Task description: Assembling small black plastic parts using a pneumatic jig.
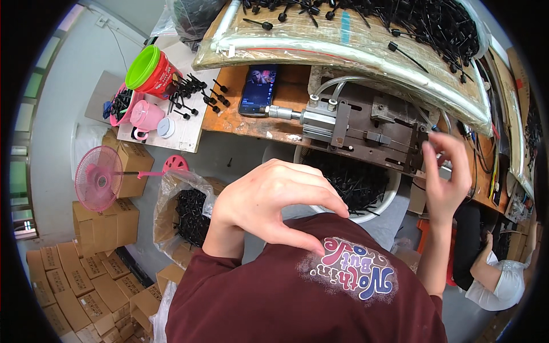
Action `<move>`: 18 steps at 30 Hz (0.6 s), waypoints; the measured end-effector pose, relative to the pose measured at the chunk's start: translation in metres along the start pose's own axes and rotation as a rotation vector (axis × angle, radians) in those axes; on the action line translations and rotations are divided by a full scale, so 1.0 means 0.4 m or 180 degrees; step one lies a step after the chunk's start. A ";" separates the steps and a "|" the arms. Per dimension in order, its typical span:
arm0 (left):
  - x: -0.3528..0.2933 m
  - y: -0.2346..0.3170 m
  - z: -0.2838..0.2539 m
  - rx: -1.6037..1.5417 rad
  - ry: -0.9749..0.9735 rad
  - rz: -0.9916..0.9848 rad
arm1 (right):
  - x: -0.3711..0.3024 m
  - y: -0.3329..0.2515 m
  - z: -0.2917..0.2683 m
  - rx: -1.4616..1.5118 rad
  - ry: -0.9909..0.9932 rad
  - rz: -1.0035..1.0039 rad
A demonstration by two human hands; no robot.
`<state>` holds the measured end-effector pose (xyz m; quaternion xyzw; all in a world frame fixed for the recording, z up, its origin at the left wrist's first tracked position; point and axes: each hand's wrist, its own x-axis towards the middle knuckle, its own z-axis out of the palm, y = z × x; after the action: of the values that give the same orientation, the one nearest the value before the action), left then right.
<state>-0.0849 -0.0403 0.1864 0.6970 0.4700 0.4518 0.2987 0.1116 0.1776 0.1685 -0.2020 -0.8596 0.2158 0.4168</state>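
Note:
My left hand (280, 194) hovers in front of my chest with thumb and fingers apart and nothing between them. Beyond it, under the bench edge, is a white-rimmed tub (393, 194) full of black strip-like pieces. My right hand (450, 174) is raised at the right end of a metal clamping fixture (357, 128). Its thumb and forefinger curl together in a pinch, slightly blurred; whatever is between the tips is too small to make out. The fixture has a pneumatic cylinder (320, 123) with clear hoses and small steel blocks (377, 137) on a dark plate.
A raised plastic-wrapped tray (354, 48) holds black cable-tie-like pieces with thick heads. A phone (258, 91) lies left of the fixture. Farther left are a red bucket (163, 77), a pink mug (147, 116), a pink fan (98, 178) and cartons (106, 226). Another person (500, 280) sits at right.

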 end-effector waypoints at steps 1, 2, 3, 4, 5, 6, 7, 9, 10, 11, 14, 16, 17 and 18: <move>0.001 -0.005 0.001 0.0022 -0.0002 -0.0026 | 0.031 0.014 0.006 -0.0045 0.0006 -0.0073; 0.001 -0.008 0.006 0.0043 0.0003 -0.0051 | 0.058 0.034 0.014 -0.0107 0.0022 -0.0073; -0.001 -0.009 0.009 0.0114 0.0019 -0.0110 | 0.086 0.052 0.025 -0.0168 0.0035 -0.0073; -0.002 -0.012 0.012 0.0179 0.0034 -0.0168 | 0.115 0.063 0.037 -0.0237 0.0017 -0.0076; -0.004 -0.014 0.016 0.0239 0.0048 -0.0215 | 0.144 0.074 0.047 -0.0317 0.0000 -0.0082; -0.005 -0.015 0.018 0.0294 0.0048 -0.0247 | 0.176 0.095 0.058 -0.0449 -0.0048 -0.0208; -0.002 -0.017 0.018 0.0339 0.0025 -0.0261 | 0.208 0.119 0.062 -0.0605 -0.0084 -0.0318; -0.001 -0.019 0.023 0.0405 0.0020 -0.0313 | 0.264 0.165 0.079 -0.0986 -0.0343 -0.0429; -0.001 -0.021 0.026 0.0422 0.0019 -0.0333 | 0.291 0.197 0.090 -0.1236 -0.0464 -0.0512; 0.001 -0.024 0.027 0.0437 0.0014 -0.0340 | 0.317 0.232 0.098 -0.1498 -0.0581 -0.0592; 0.000 -0.031 0.037 0.0523 0.0019 -0.0394 | 0.372 0.241 0.132 -0.1709 -0.1162 -0.0138; 0.002 -0.035 0.043 0.0530 0.0006 -0.0406 | 0.401 0.248 0.155 -0.1636 -0.1352 -0.0065; 0.004 -0.037 0.046 0.0533 -0.0003 -0.0404 | 0.414 0.257 0.160 -0.1710 -0.1469 -0.0071; 0.005 -0.039 0.049 0.0560 -0.0013 -0.0401 | 0.427 0.267 0.162 -0.1786 -0.1584 -0.0075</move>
<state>-0.0728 -0.0323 0.1658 0.6906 0.5501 0.3877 0.2651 -0.0202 0.3426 0.1822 -0.2399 -0.9625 0.0096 0.1260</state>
